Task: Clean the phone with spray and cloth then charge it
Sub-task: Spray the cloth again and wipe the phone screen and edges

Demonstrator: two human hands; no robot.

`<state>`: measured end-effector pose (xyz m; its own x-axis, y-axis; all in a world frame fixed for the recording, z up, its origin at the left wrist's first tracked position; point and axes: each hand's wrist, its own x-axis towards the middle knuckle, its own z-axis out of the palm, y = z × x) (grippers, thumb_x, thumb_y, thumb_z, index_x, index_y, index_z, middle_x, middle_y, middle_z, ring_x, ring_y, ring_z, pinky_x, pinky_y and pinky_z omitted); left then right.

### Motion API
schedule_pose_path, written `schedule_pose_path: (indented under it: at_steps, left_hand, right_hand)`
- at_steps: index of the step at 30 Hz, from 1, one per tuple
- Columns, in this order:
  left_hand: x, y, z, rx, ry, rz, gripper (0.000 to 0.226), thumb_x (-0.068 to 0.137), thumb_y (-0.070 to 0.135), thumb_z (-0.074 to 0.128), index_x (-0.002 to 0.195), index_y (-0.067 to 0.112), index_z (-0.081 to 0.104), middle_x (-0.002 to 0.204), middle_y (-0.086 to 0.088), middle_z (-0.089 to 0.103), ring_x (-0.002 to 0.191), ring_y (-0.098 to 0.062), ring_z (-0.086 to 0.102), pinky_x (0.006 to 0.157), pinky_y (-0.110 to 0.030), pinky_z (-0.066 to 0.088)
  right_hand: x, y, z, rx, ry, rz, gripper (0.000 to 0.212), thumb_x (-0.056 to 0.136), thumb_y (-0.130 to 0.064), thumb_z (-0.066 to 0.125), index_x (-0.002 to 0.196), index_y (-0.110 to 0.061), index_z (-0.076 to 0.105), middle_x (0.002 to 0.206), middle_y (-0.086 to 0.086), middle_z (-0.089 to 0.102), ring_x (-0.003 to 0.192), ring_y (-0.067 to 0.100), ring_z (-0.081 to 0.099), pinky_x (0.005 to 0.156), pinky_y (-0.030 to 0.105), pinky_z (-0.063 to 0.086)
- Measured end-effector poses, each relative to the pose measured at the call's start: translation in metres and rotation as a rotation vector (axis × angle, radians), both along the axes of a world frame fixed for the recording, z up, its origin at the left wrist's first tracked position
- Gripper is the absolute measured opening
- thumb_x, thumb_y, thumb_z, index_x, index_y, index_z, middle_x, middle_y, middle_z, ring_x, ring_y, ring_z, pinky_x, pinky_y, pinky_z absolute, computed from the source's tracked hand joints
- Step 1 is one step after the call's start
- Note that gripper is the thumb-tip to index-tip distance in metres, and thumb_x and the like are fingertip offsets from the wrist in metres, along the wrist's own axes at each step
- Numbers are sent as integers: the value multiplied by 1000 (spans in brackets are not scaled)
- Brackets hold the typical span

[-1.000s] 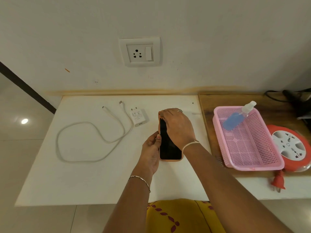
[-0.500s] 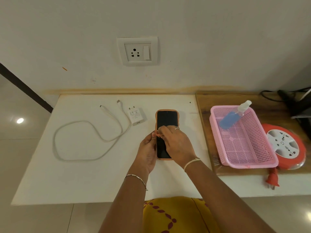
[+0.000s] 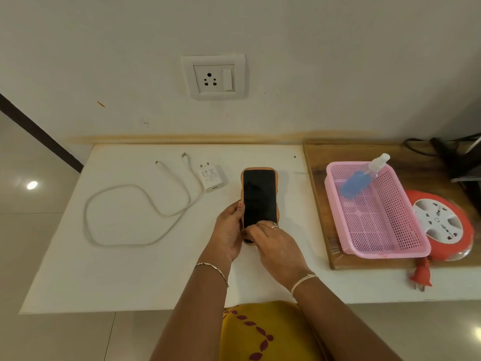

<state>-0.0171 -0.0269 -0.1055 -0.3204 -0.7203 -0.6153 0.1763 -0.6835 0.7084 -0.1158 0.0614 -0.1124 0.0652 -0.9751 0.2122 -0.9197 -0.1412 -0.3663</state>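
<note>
Wiping, I'm judging: left grip (image 3: 229, 234) is clasping the phone (image 3: 259, 194); right grip (image 3: 278, 248) I cannot tell; cable (image 3: 125, 186) needing plugging next.

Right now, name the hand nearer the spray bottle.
Right. The right hand, on the phone, is left of the spray bottle; the left hand grips the phone's farther edge.
</note>
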Motion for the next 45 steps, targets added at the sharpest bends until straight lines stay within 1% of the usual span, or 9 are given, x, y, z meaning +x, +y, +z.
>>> schedule_pose_path:
  at_steps: [10,15,17,24,28,31,36,41,45]
  left_hand:
    - [-1,2,-1,-55,-48,-4,30,100,28,45,115,13,66,117,-10,69,106,-25,66,73,-29,56]
    - [-1,3,-2,-103,-93,-17,33,100,29,44,121,12,63,120,-10,67,112,-28,63,94,-40,52]
    - [0,1,-2,-104,-94,-1,32,100,28,45,120,11,64,120,-10,67,112,-29,62,97,-42,51]
    - [0,0,-4,-99,-39,19,24,99,26,47,108,17,67,113,-5,70,106,-23,66,76,-27,56]
    - [3,0,-4,-86,-9,28,25,98,26,48,111,16,67,114,-5,70,107,-23,66,80,-30,59]
    - [1,0,-5,-94,14,48,30,98,25,48,120,12,64,120,-8,68,111,-24,64,87,-33,56]
    - [-3,0,-7,-123,45,57,27,98,25,49,114,13,67,119,-9,68,108,-24,66,88,-33,55]
    - [-1,-2,-8,-131,78,48,27,98,24,49,113,14,68,115,-9,70,105,-23,67,84,-31,56]
    - [0,-3,-9,-139,99,31,31,98,21,48,120,7,65,117,-11,69,108,-24,66,87,-32,54]
  right_hand:
    - [-9,14,-6,-30,23,60,42,70,-5,79,106,-19,64,95,1,67,82,17,63,67,28,57]
    - [-18,21,-6,-29,25,30,39,71,-4,78,105,-18,65,94,0,68,84,17,64,67,30,57]
    - [-23,22,-6,-40,19,10,39,71,-1,78,104,-17,66,95,1,69,85,18,64,66,30,57]
    - [-34,28,-2,-44,22,-81,35,70,0,79,100,-16,67,90,2,68,78,18,63,59,26,54]
    - [-32,25,1,-53,33,-110,29,71,-2,79,95,-14,68,87,3,69,73,19,64,58,23,51]
    - [-34,21,5,-43,22,-123,27,73,-3,78,96,-13,67,87,4,69,73,20,65,57,27,54]
    - [-40,6,12,-19,-3,-103,24,81,-4,70,103,-14,67,93,2,69,84,19,64,64,31,56]
    - [-46,-21,23,-42,-25,-104,19,87,-8,64,105,-14,64,95,5,68,86,23,62,69,37,56]
    - [-53,-51,37,-110,-6,-145,16,86,-9,65,101,-13,62,91,7,68,81,25,62,63,38,55]
